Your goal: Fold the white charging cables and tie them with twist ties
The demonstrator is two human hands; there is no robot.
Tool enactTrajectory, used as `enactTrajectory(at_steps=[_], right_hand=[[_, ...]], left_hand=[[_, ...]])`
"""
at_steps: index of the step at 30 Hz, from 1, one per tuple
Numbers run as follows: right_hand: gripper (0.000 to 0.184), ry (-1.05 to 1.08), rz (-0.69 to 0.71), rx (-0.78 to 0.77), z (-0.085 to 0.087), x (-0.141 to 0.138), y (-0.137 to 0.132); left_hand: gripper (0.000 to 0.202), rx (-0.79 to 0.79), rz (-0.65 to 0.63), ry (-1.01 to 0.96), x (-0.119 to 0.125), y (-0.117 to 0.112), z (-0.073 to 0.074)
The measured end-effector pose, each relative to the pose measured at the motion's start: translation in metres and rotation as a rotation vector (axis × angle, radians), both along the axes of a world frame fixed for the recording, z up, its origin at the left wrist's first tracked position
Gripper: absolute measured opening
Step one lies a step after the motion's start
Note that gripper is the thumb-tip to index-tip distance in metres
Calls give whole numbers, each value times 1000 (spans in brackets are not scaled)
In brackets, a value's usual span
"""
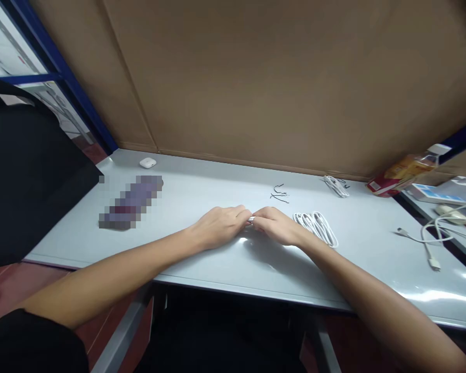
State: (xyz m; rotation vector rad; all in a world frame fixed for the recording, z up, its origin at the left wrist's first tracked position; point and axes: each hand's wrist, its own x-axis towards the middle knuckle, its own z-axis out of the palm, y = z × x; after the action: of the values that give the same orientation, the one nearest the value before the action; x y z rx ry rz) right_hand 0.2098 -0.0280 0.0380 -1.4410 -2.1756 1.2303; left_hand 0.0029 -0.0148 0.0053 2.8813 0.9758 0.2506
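Close together over the middle of the table, my left hand (226, 224) and my right hand (275, 224) both have their fingers closed on a small white cable (250, 220). Only a short bit of it shows between the fingertips; the rest is hidden by the hands. Just right of my right wrist lies a coiled white cable (321, 228), partly behind the forearm. Beyond the hands are several short black twist ties (280, 195), loose on the table.
The grey table (202, 181) meets a brown panel (256, 88). Another bundled white cable (336, 186) and a drink bottle (404, 173) are at the back right. Loose white cables (431, 239) trail at the right. Leftward are a white earbud case (147, 163) and a blurred-out object (132, 204).
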Motion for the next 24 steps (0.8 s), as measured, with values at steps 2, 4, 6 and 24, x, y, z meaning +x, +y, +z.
enactTrajectory(at_steps=[2,4,6,24], right_hand=[[27,27,33,16,4,11,8],[32,33,-43,136,9,29,21],[30,-4,-227,276,11,51,35],[21,-394,-311,498,-22,94,80]], left_hand=[[26,-83,39,-39,1,1,2],[29,-171,92,-83,0,4,4],[30,-236,126,-129,-1,8,5],[32,-275,84,-196,-4,17,2]])
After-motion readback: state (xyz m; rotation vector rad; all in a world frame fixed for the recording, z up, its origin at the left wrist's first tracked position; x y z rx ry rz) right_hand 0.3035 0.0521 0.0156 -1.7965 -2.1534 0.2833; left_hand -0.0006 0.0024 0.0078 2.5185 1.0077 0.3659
